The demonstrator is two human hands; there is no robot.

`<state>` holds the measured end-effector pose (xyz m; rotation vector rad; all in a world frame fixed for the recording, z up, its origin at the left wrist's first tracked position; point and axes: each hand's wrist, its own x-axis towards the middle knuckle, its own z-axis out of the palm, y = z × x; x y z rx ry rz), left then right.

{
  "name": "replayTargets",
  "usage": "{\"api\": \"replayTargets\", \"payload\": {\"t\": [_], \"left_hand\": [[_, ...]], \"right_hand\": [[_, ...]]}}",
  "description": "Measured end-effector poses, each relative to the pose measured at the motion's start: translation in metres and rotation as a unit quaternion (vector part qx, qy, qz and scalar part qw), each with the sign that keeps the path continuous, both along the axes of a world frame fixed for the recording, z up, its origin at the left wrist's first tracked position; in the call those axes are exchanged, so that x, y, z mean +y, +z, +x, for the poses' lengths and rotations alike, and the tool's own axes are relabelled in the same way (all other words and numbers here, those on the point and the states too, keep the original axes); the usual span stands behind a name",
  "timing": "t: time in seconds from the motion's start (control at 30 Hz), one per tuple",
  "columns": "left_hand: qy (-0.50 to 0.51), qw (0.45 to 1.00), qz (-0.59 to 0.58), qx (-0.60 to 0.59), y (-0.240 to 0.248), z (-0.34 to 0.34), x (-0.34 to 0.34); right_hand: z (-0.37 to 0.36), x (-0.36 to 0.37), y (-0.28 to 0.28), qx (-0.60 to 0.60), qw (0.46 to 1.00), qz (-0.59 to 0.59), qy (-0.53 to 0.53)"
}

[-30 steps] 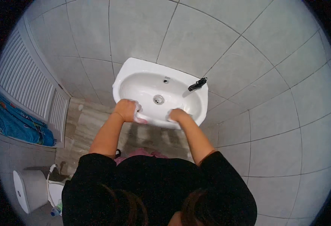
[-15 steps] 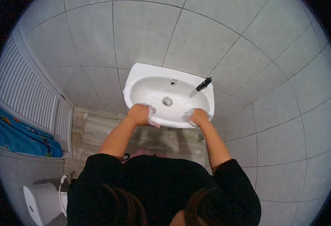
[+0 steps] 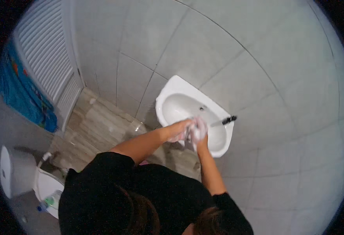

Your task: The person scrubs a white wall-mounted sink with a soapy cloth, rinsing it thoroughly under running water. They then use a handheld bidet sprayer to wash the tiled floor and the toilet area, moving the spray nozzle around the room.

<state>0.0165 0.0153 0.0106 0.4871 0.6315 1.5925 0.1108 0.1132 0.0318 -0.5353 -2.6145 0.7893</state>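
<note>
The left hand (image 3: 178, 130) and right hand (image 3: 199, 134) meet over the front rim of the white sink (image 3: 191, 89), both coated in white lather (image 3: 197, 123). The lather lies around the contact area; blur prevents telling whether either hand clasps anything. The black faucet (image 3: 229, 120) stands to the right, apart from both

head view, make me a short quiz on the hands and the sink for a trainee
1. Open: what coats the left hand and right hand?
2. True or false: the two hands are at opposite ends of the sink.
3. Multiple choice: the tap is a) blue, b) black, c) white.

Key:
1. White lather.
2. False; they are together at its front side.
3. b
</note>
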Motion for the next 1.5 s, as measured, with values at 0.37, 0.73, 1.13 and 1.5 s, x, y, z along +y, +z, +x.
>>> {"api": "replayTargets", "payload": {"t": [0.37, 0.73, 1.13, 1.5], "left_hand": [[0.302, 0.92, -0.012, 0.251, 0.017, -0.126, -0.11], [0.421, 0.892, -0.048, 0.154, -0.041, -0.187, -0.19], [0.313, 0.929, -0.059, 0.187, -0.034, -0.194, -0.168], [0.251, 0.788, 0.024, 0.562, -0.021, -0.141, -0.091]], "right_hand": [[-0.064, -0.085, -0.025, 0.029, 0.897, 0.371, 0.237], [-0.215, -0.042, -0.033, 0.068, 0.988, 0.11, -0.09], [-0.156, -0.02, -0.097, -0.071, 0.983, 0.042, -0.165], [0.016, 0.066, -0.08, -0.417, 0.887, 0.097, -0.171]]}}
